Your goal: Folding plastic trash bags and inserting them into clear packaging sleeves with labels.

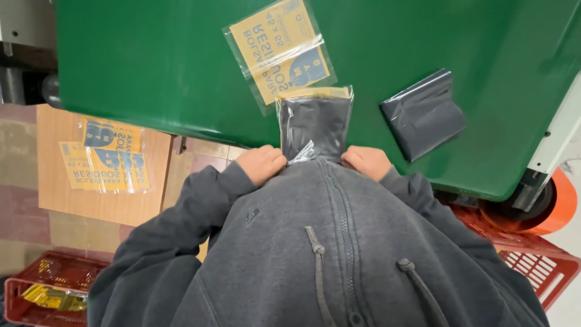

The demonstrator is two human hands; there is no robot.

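A clear plastic sleeve holding a folded dark grey bag with a yellow card behind it [315,124] was held at the near edge of the green counter [151,66], its open lower end pinched between both hands, seemingly so the contents stayed flat while the mouth was handled. The left hand [261,163] was closed on the sleeve's left corner, the right hand [365,162] on its right; the fingers were curled tight against the grey hooded jacket [327,254]. A finished yellow-card packet [279,51] lay just beyond, a loose folded dark bag [423,114] to the right. More packets [112,156] rested on a wooden board [57,188] below.
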